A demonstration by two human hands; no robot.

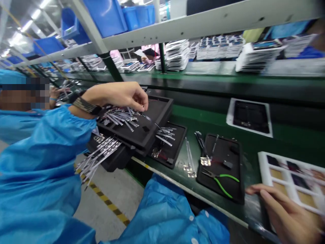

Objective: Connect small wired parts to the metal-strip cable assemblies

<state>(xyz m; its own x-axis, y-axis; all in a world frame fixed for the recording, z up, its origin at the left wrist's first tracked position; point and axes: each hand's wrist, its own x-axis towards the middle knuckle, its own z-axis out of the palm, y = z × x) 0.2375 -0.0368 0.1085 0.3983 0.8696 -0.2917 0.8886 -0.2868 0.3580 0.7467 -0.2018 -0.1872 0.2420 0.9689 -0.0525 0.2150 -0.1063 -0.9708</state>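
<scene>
One thin strip [153,122] (long axis slanted) points down, rightward.

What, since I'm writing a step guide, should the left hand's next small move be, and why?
Probably lift the thin strip slightly higher: the left hand seems to pinch one end, while the other slants past the rim of the upper black tray toward the loose strips in the lower tray, where it might snag.
</scene>
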